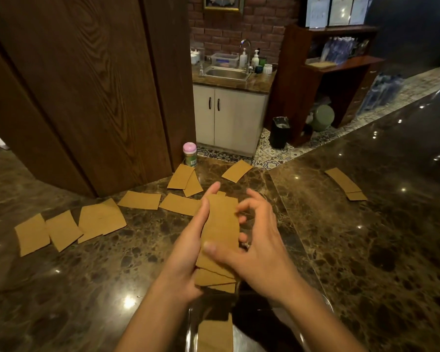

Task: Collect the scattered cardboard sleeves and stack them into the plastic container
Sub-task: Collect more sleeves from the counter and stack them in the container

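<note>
Your left hand [186, 250] cradles a bundle of sleeves [221, 224] from beneath and along its left edge, fingers reaching up its far side. Your right hand [262, 250] presses its thumb on the top sleeve, and its curled fingers close against the right edge, though they are slightly blurred. So both hands are closed around the bundle, just above the dark marble counter [366, 250]. The bundle's long axis runs straight away from you, with its near end fanned out unevenly. The plastic container [191, 334] sits directly below your forearms, closer to your body than the bundle. It is clear, partly hidden, and has one sleeve in the container [215, 334] lying lengthwise in the same direction. The likely next move is to draw the bundle back and down without turning it. The left-hand sleeves [101, 219] trail in a row across the counter to your left, and the nearest one is just beside your left hand. A right-hand pair [343, 180] lies well apart to your right. A pink-lidded jar [189, 153] stands at the counter's far edge.
</note>
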`<action>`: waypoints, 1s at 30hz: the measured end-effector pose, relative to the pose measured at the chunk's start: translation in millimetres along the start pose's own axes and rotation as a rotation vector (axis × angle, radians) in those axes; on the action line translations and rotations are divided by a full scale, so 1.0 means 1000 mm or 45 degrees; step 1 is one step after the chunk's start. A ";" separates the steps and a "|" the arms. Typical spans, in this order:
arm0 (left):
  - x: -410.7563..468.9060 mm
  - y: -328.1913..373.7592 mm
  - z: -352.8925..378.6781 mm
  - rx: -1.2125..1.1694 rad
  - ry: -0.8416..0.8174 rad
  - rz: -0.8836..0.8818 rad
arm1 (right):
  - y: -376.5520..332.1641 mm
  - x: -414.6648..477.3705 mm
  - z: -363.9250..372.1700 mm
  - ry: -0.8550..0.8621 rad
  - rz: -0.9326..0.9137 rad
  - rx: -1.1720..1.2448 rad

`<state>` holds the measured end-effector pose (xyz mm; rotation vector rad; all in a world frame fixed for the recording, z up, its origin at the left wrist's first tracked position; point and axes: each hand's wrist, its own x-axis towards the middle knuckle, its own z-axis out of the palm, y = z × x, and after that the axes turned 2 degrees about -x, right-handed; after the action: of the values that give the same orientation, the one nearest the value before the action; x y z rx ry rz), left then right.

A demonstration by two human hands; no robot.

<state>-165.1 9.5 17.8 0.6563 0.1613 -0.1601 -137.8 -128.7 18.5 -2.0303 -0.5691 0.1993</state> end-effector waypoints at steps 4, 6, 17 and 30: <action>-0.005 -0.001 0.014 -0.055 -0.036 -0.064 | -0.009 -0.017 -0.023 -0.314 -0.309 -0.209; -0.008 -0.004 0.018 -0.088 -0.099 -0.096 | -0.012 -0.017 -0.030 -0.256 -0.424 -0.318; -0.017 -0.016 0.024 -0.017 -0.066 -0.069 | -0.025 -0.016 -0.059 -0.327 -0.474 -0.591; -0.040 -0.017 0.034 0.215 0.271 0.173 | -0.018 -0.014 -0.063 -0.024 0.090 0.427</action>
<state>-203.7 -21.2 42.5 0.8501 0.3094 0.0278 -132.4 -176.9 64.6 -1.7252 -0.4428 0.3340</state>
